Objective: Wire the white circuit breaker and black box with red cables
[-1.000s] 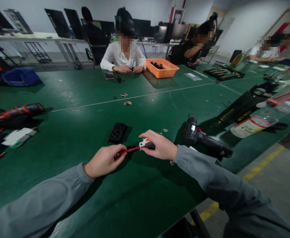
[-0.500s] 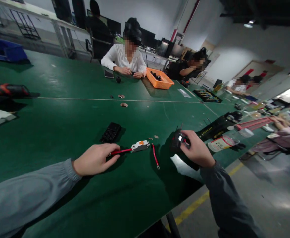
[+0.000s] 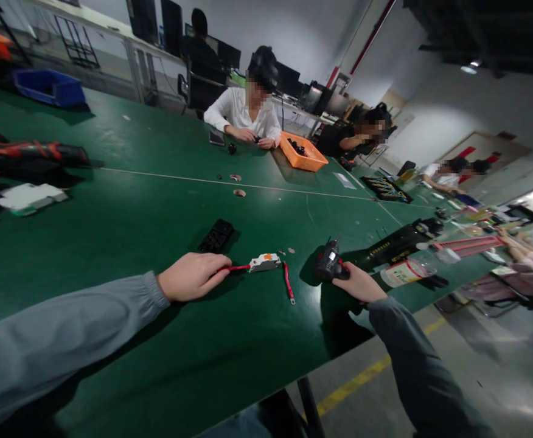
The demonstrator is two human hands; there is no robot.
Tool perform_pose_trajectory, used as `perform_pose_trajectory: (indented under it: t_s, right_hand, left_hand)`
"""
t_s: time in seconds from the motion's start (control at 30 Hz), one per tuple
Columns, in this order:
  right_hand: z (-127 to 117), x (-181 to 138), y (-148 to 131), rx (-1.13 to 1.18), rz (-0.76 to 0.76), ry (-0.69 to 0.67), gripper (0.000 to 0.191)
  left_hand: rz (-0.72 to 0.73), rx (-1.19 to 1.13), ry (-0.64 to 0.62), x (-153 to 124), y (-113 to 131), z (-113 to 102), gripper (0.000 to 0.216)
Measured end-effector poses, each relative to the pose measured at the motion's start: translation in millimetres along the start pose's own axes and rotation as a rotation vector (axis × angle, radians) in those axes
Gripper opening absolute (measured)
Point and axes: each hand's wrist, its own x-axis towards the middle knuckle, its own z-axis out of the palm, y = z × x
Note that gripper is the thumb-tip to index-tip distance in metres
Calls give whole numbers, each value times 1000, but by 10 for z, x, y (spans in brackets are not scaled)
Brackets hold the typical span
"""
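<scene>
My left hand (image 3: 194, 277) is closed, its fingertips pinching a red wire (image 3: 239, 267). That wire runs into the left end of a white circuit breaker (image 3: 264, 263) with an orange switch, lying on the green table (image 3: 166, 377). A short red wire (image 3: 288, 281) with a metal lug at its near end lies just right of the breaker. My right hand (image 3: 361, 283) is wrapped round the handle of a black and red cordless drill (image 3: 329, 261), whose bit points away from me. Behind the breaker lies a black plastic block (image 3: 217, 236).
A black cylinder (image 3: 392, 243) and a clear labelled bottle (image 3: 406, 272) lie right of the drill. At the left are a red and black power tool (image 3: 24, 153), a white part (image 3: 31, 198) and a blue bin (image 3: 50, 86). Opposite, a person in white (image 3: 243, 109) sits by an orange basket (image 3: 303, 163).
The view has swung left. My right hand now sits lower on the drill's handle, and the drill body and bit show more plainly. My left hand keeps its hold on the red wire.
</scene>
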Motion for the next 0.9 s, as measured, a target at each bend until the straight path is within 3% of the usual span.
perform_pose_trajectory:
  t_s: [0.17,0.27,0.37,0.5,0.67,0.77,0.9]
  right_hand:
    - [23,-165,-100,215,57,30,41]
    - [-55,-366,-292,551,89,92,40]
    - [-288,-654,-651,998,128,108,34]
    - [-714,-1102,-1240,1487,44,-152,26]
    - [-962,-1495,-1690,1551,54,-375,36]
    - [-914,-1583,-1826,1538,92,-496,37]
    - [-774,-1626,-1976,1540,122,-559,38]
  left_hand:
    - [23,19,25,-13,-12,-6,37]
    - [59,20,34,-14,-11,-8,38]
    - [75,20,41,-14,-7,-10,39]
    - [73,28,45,-13,-10,-3,38]
    - [76,20,53,-14,-22,13,38]
    - [82,23,58,-18,-22,13,39]
    - [103,23,79,-22,-19,12,40]
